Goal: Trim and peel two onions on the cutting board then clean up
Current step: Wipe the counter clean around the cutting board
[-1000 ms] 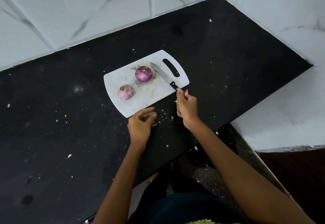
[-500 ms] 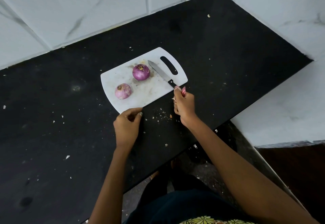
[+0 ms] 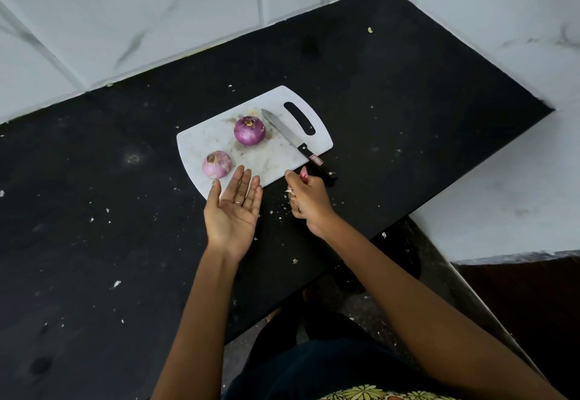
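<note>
Two peeled purple onions lie on a white cutting board (image 3: 207,143): a darker onion (image 3: 249,130) near the middle and a paler onion (image 3: 217,164) at the near left. A black-handled knife (image 3: 296,143) rests on the board's right side, its handle over the near edge. My left hand (image 3: 233,209) is held palm up with straight fingers over the board's near edge and holds nothing. My right hand (image 3: 306,197) is curled round a bunch of onion peels (image 3: 290,194) just off the board, beside the knife handle.
The board sits on a black countertop (image 3: 94,211) strewn with small peel scraps. White marble-tiled walls (image 3: 157,7) close off the back and right. The counter's front edge runs diagonally near my arms, with the floor below.
My left hand has turned from knuckles up at the board's edge to palm up with its fingers spread. My right hand stays by the knife handle, still gripping the peels.
</note>
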Motion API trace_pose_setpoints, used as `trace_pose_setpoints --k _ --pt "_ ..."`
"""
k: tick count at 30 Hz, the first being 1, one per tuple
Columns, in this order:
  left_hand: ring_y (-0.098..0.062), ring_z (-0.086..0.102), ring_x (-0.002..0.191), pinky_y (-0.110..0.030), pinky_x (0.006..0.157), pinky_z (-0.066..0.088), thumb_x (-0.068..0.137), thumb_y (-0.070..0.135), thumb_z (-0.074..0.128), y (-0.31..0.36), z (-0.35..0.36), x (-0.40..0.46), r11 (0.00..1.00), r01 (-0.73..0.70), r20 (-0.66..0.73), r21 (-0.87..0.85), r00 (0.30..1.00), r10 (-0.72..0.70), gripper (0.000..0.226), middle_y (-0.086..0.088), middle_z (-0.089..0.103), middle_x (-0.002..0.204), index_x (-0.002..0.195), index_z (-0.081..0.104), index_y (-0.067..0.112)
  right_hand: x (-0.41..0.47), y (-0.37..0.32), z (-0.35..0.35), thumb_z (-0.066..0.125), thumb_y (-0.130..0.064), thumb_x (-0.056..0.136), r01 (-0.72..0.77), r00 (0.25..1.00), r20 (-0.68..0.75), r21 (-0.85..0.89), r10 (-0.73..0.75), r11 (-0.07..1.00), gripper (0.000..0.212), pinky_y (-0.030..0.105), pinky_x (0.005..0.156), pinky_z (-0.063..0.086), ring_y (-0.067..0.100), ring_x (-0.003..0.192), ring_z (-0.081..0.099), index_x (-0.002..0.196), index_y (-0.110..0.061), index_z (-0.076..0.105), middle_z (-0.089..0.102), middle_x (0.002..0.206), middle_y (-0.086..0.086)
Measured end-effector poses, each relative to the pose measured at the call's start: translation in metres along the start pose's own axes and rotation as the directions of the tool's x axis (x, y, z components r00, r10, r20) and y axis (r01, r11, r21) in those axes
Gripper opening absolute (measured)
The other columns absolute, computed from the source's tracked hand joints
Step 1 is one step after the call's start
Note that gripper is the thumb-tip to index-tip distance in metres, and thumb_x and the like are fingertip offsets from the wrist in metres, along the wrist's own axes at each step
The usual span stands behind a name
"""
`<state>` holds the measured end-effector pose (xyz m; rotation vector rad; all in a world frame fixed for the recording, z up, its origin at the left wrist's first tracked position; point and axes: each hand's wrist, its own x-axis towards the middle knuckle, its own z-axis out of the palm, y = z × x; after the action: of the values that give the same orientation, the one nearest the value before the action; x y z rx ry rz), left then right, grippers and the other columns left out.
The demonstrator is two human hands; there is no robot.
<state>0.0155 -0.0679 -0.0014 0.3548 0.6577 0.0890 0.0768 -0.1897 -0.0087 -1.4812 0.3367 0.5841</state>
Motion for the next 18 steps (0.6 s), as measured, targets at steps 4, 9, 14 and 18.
trace_pose_setpoints --k 4,9,14,18 --pt "-0.018 0.071 0.092 -0.030 0.093 0.054 0.099 0.036 0.044 -0.011 0.018 -0.005 1.000 0.017 0.032 -0.013 0.999 -0.017 0.039 -0.005 0.072 0.099 0.114 0.065 0.007 -0.006 0.001 0.018 0.052 -0.021 0.095 -0.045 0.999 -0.020 0.131 0.048 0.990 0.034 0.013 0.032 0.020 0.004 0.032 0.031 0.062 -0.016 0.044 0.038 0.047 -0.004" --pt "-0.010 0.067 0.082 -0.023 0.082 0.055 0.100 0.023 0.047 -0.026 0.038 -0.011 0.995 -0.055 -0.022 0.089 0.998 0.057 0.025 0.000 0.069 0.091 0.110 0.066 0.010 -0.009 -0.002 0.030 0.050 -0.022 0.096 -0.017 0.996 -0.087 0.179 0.033 0.984 0.030 0.015 0.040 0.036 0.009 0.046 0.052 0.067 -0.015 0.054 0.053 0.054 -0.002" --pt "-0.008 0.070 0.074 -0.019 0.067 0.055 0.097 0.003 0.053 -0.037 0.052 -0.013 0.870 -0.226 -0.099 0.438 0.950 0.297 0.024 0.000 0.071 0.091 0.111 0.066 0.016 -0.013 0.002 0.037 0.048 -0.019 0.095 0.088 0.994 -0.079 0.096 -0.080 0.992 0.030 0.025 0.060 0.048 0.015 0.067 0.064 0.071 -0.012 0.063 0.066 0.067 0.000" --pt "0.006 0.068 0.076 -0.009 0.069 0.049 0.100 0.001 0.045 -0.041 0.057 -0.014 0.686 -0.305 -0.010 0.661 0.910 0.414 0.035 0.001 0.062 0.118 0.117 0.065 0.023 -0.013 0.005 0.041 0.042 -0.019 0.100 0.128 0.991 -0.050 0.034 -0.126 0.991 0.027 0.023 0.064 0.046 0.012 0.072 0.060 0.078 -0.019 0.057 0.061 0.073 -0.003"
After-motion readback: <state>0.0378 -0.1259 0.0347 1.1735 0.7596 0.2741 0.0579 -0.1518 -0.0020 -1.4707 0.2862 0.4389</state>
